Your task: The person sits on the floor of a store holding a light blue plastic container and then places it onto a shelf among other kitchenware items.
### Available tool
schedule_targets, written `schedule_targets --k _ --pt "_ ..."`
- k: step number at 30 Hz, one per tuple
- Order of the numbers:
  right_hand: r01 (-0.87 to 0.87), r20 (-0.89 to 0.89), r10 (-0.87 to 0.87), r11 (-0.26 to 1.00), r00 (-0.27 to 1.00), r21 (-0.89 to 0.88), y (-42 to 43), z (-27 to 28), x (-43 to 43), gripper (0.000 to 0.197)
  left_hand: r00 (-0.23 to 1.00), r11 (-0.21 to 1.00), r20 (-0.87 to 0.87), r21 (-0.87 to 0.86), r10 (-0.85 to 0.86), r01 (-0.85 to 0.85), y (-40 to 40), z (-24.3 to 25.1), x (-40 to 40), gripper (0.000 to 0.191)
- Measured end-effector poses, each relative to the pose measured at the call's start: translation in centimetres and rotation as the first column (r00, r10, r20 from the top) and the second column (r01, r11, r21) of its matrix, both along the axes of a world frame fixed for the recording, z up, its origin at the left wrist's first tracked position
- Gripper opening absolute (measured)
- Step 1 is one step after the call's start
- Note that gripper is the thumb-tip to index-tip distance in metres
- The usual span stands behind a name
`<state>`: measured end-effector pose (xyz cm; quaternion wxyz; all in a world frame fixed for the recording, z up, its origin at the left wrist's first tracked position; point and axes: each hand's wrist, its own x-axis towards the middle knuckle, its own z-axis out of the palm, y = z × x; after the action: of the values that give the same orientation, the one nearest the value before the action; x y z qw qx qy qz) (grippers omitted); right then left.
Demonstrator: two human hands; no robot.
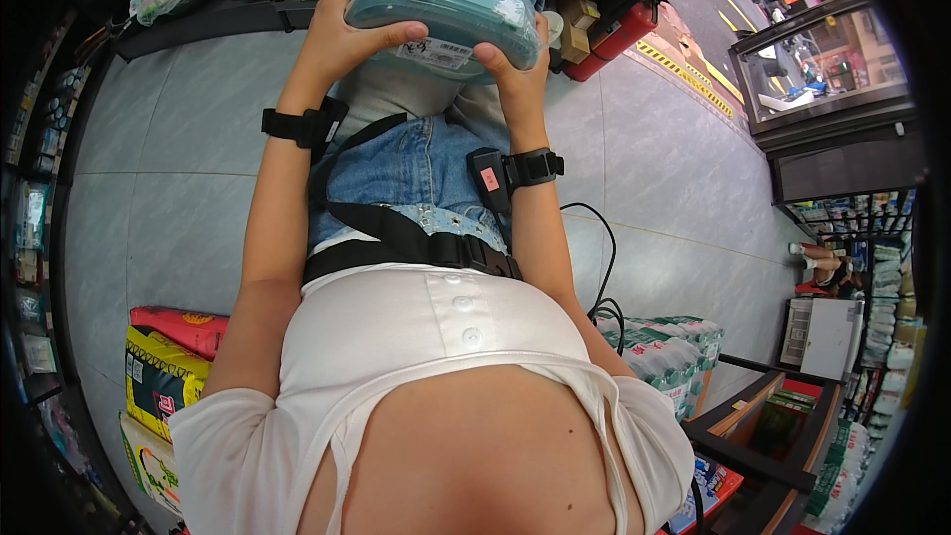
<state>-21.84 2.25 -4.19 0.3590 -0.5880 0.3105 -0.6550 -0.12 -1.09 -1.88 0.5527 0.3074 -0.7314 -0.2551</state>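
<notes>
A teal lidded container, apparently a lunch box, is wrapped in clear plastic film. It is held out in front of me, above my knees. My left hand grips its left end, with the thumb along the near side. Its right end is in my right hand, the thumb pressing the near side beneath the lid. A white sticker with a barcode and writing faces me between the thumbs. Most of the fingers are hidden behind the container.
Dark shelving with plastic-wrapped goods stands ahead. A red fire extinguisher and small cardboard boxes are right of my hands. Shrink-wrapped bottles stand at my right, colourful bags at my left. A black cable hangs by my right arm.
</notes>
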Motion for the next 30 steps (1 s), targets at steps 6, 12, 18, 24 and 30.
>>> schedule_targets --k 6,12,18,24,30 --pt "0.001 0.005 -0.001 1.0 1.0 0.0 0.1 0.2 0.1 0.073 1.0 1.0 -0.013 0.007 -0.006 0.007 -0.3 -0.2 0.2 0.075" --pt "-0.004 0.013 0.004 1.0 1.0 -0.013 0.0 0.1 0.1 0.072 0.992 0.995 -0.112 0.072 -0.054 0.062 0.6 1.3 -0.5 0.076" --pt "0.005 0.012 -0.005 1.0 1.0 -0.011 0.0 0.1 0.1 0.071 0.994 0.996 -0.1 0.084 -0.036 0.044 1.0 1.8 -0.5 0.076" --pt "0.01 0.017 -0.009 1.0 1.0 -0.01 0.2 0.2 0.2 0.071 0.998 0.999 -0.062 -0.038 0.008 -0.011 0.2 1.0 -0.3 0.076" --pt "0.01 0.015 -0.009 1.0 1.0 -0.016 0.0 0.0 0.1 0.072 0.998 0.999 -0.062 -0.031 -0.012 0.01 0.2 1.1 -0.4 0.075"
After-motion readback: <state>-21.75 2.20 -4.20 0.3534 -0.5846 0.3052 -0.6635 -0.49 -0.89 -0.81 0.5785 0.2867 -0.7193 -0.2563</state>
